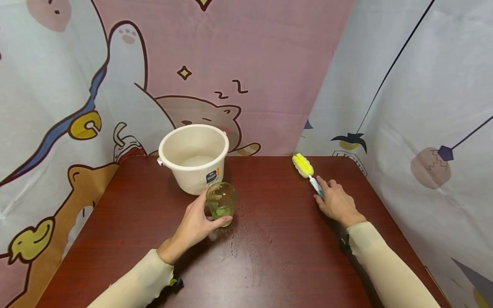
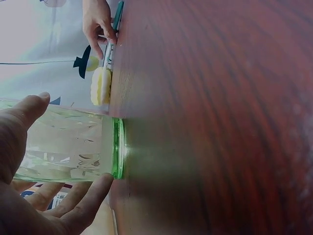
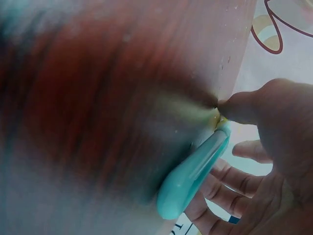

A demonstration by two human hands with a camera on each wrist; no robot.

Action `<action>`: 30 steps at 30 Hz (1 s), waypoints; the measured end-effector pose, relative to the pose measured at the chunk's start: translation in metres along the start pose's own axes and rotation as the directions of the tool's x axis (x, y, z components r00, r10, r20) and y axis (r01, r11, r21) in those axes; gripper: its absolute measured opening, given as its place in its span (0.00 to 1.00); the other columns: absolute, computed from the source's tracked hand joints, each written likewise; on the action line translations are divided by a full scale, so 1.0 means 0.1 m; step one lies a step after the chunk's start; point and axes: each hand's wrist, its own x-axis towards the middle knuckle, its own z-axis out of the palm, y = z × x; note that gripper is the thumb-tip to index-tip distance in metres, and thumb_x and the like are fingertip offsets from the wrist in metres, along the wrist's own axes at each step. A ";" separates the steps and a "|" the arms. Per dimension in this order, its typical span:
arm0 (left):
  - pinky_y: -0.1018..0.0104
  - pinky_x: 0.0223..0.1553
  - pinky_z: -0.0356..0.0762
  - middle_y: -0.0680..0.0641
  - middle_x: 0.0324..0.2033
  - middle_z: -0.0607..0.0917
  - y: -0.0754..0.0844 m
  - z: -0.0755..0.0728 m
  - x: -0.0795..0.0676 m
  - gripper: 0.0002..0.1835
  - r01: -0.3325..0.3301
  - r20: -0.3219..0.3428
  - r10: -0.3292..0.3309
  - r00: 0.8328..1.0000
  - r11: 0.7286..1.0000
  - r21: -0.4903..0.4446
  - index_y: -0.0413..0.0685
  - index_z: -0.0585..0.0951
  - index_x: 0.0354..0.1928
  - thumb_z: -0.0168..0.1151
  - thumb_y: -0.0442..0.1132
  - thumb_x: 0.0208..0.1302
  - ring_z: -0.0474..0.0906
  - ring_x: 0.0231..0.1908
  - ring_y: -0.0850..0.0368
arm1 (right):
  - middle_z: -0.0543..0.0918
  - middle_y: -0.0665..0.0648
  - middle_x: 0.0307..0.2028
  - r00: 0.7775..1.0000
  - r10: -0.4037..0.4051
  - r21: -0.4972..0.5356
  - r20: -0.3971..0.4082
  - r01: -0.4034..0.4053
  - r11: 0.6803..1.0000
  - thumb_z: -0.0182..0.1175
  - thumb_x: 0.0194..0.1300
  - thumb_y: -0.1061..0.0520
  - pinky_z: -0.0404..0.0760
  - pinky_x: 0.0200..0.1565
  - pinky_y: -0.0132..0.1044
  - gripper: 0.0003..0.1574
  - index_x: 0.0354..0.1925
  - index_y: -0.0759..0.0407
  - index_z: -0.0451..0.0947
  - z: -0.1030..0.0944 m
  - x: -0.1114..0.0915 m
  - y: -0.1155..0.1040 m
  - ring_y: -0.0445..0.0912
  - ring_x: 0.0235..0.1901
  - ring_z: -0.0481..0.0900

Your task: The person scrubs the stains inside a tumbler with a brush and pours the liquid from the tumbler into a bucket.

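In the head view, my left hand holds a clear green glass upright at the middle of the table, thumb on the near side and fingers on the far side. The glass's thick green base is right at the tabletop in the left wrist view. My right hand is at the handle of a bottle brush with a yellow-and-white sponge head, which lies on the table. The teal handle end shows between thumb and fingers, which are spread loosely around it in the right wrist view.
A cream bucket with a dark label stands behind the glass at the back left. Wet marks spot the dark red wooden table in front of the glass. Printed cloth curtains hang behind and on both sides.
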 end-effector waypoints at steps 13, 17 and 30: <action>0.53 0.57 0.95 0.46 0.69 0.91 0.01 0.00 -0.01 0.53 0.011 0.004 -0.011 1.000 1.000 -0.004 0.60 0.75 0.84 0.95 0.49 0.59 0.90 0.68 0.47 | 0.82 0.76 0.58 0.999 -0.016 0.004 -0.040 0.016 1.000 0.67 0.83 0.57 0.92 0.38 0.67 0.40 0.85 0.64 0.71 -0.02 -0.01 -0.01 0.66 0.50 0.86; 0.46 0.63 0.92 0.48 0.68 0.92 0.02 0.00 -0.01 0.53 0.009 0.002 -0.009 1.000 1.000 0.007 0.61 0.75 0.83 0.95 0.49 0.58 0.90 0.68 0.48 | 0.81 0.77 0.58 0.999 -0.006 0.021 -0.044 0.007 1.000 0.65 0.84 0.59 0.91 0.37 0.65 0.39 0.85 0.65 0.70 -0.02 -0.01 -0.02 0.65 0.46 0.86; 0.41 0.73 0.87 0.49 0.66 0.93 0.03 0.00 0.00 0.52 0.012 0.006 -0.012 1.000 1.000 0.003 0.60 0.76 0.82 0.95 0.49 0.58 0.90 0.70 0.47 | 0.72 0.81 0.60 0.997 0.019 0.146 -0.070 -0.009 0.989 0.55 0.87 0.66 0.90 0.40 0.60 0.36 0.86 0.70 0.64 -0.01 -0.02 0.01 0.63 0.35 0.86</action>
